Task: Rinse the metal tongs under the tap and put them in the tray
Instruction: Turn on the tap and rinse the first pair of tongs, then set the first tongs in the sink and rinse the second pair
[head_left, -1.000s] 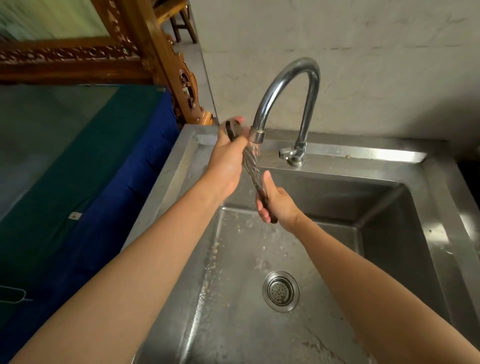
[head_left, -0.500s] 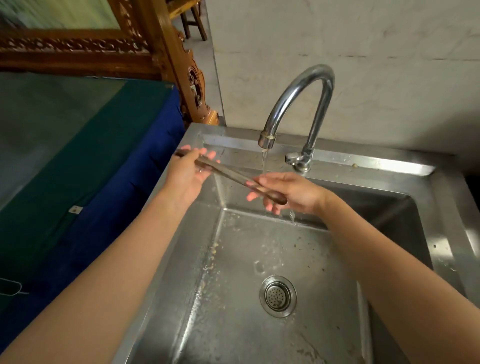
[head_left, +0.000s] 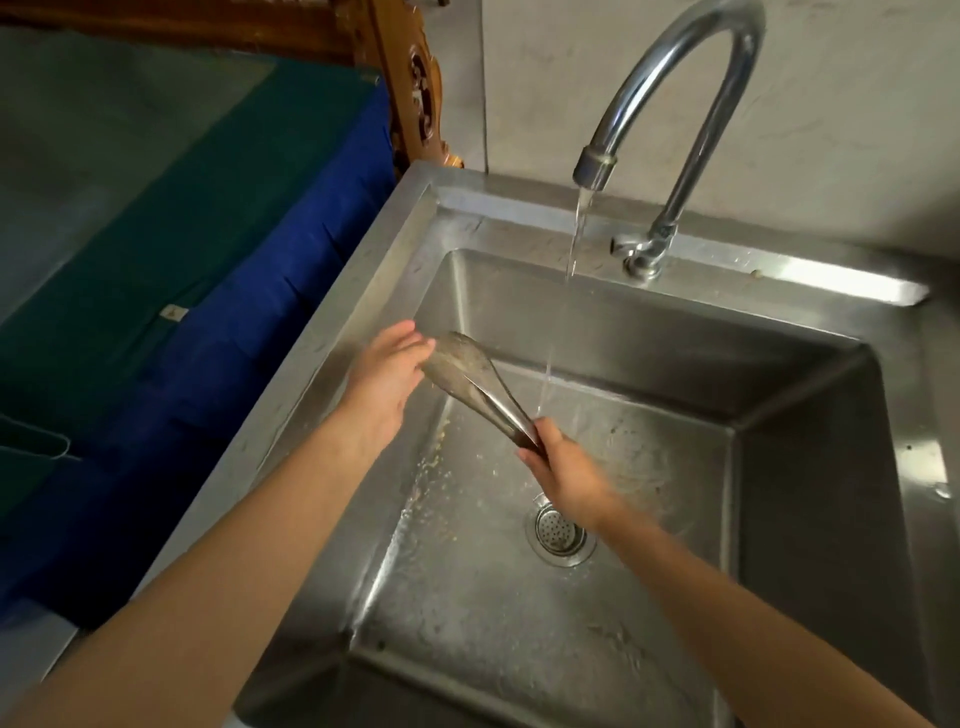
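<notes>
Left forearm crosses the sink's (head_left: 358, 322) left rim. Left hand (head_left: 387, 382) is back-up, its fingers nearly straight and laid against the wide end of the tongs (head_left: 470, 376); thumb hidden, so a loose, apart grip as far as it shows. Right arm reaches in from the lower right. Right hand (head_left: 566, 473) has its grip clamped round the tongs' narrow end, knuckles up. The tongs are in the air over the left rear of the basin, slanted, with the wide end high by the left wall and the narrow end lower toward the middle, blades nearly together. The tap (head_left: 675, 104) arches above the rear rim. Its stream (head_left: 571, 249) falls just right of the tongs and ends at the top of the right hand; cannot tell whether it strikes the metal. The drain (head_left: 560, 530) sits directly under the right wrist. The left hand is close to the left wall, with little slack there. There is wide room between the right hand and the basin's right wall, and more toward the near wall. Blue cloth (head_left: 249, 322) hangs just past the left rim, with green cloth (head_left: 130, 197) beyond it and carved wood (head_left: 415, 78) at the rear corner.
</notes>
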